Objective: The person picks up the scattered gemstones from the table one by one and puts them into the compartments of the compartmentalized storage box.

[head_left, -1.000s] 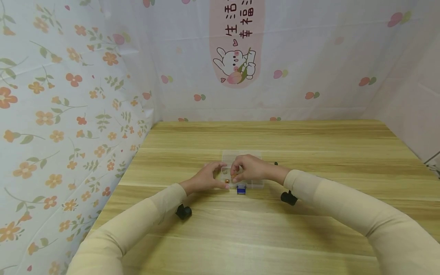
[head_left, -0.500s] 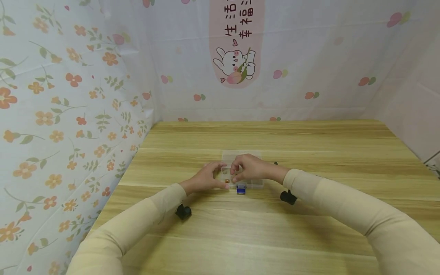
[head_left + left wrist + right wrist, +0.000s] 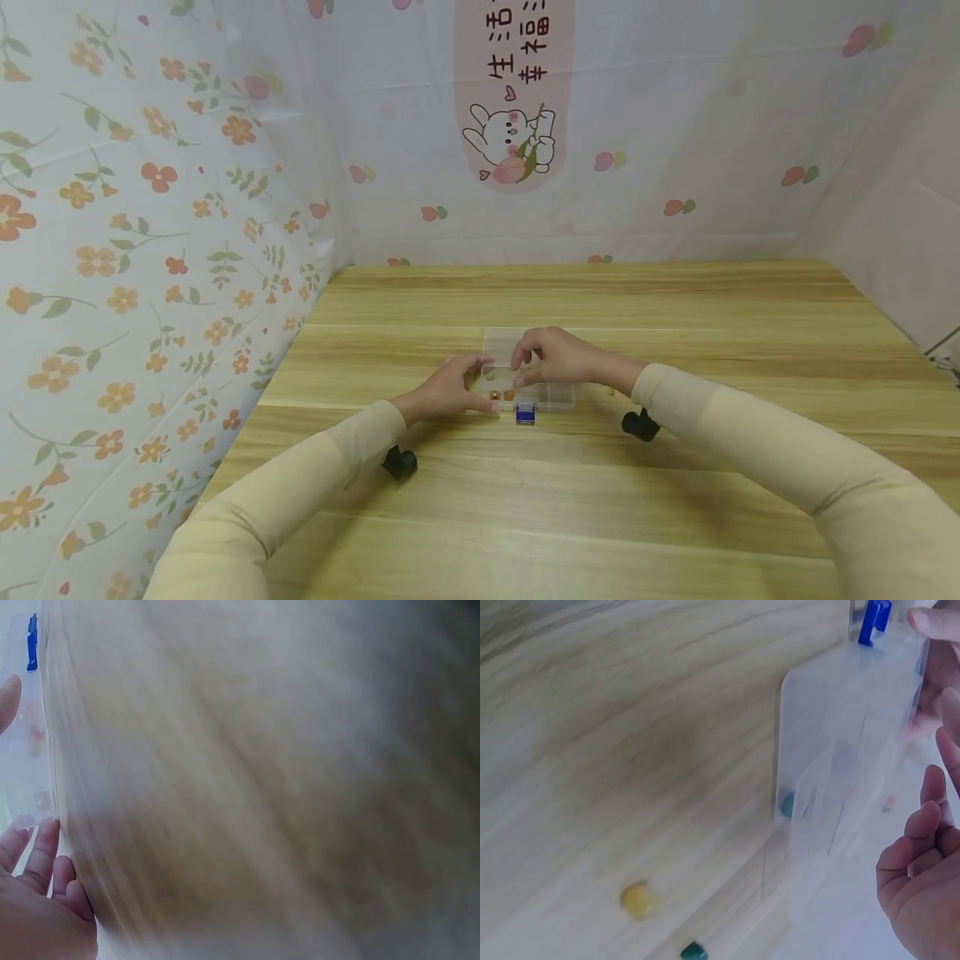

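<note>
A clear plastic compartment box [image 3: 561,397] lies on the table with its lid [image 3: 498,340] flipped back and a blue latch [image 3: 525,414] at the front. My left hand [image 3: 448,386] grips the box's left end, thumb at the front edge and fingers at the back. Two orange-brown gem-like stones, a left one [image 3: 494,396] and a right one [image 3: 510,395], sit in the front left compartments. A small pale piece [image 3: 491,376] lies behind them. Over the box hovers my right hand [image 3: 558,357], fingers apart and nothing visible between them.
Right of the box, a yellow stone [image 3: 639,900] and a dark green stone [image 3: 694,951] lie on the wooden table [image 3: 525,508]. Another greenish stone [image 3: 787,804] shows through the clear plastic. A patterned cloth [image 3: 645,117] hangs behind the table.
My right hand has let go of an orange stone in the box and moved up and to the right. The yellow stone has come into sight by the right wrist. My left hand stays put.
</note>
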A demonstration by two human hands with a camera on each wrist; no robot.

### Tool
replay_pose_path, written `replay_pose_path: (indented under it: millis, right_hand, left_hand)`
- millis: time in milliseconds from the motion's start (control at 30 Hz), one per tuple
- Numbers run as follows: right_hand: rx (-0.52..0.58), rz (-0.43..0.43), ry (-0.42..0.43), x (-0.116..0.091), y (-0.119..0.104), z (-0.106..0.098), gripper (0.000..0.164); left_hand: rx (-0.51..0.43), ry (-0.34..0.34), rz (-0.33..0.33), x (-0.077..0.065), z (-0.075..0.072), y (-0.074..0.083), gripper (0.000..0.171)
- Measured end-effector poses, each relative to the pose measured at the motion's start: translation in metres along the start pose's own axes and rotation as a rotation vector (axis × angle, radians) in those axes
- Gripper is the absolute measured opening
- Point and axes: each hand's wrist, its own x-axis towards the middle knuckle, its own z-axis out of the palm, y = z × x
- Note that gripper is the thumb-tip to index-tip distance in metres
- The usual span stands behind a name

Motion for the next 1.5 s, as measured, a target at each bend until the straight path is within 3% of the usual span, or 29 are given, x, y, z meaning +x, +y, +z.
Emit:
replay_pose_path:
  millis: [933,1500]
  right_hand:
    - [0.051,0.05,0.184,-0.053,0.035,-0.028,0.015]
    - [0.108,0.139,0.196,-0.086,0.059,-0.031,0.022]
  left_hand:
    - [-0.001,-0.006,0.008,-0.001,0.001,0.001,0.082]
    - [-0.003,-0.009,0.009,-0.001,0.001,0.001,0.081]
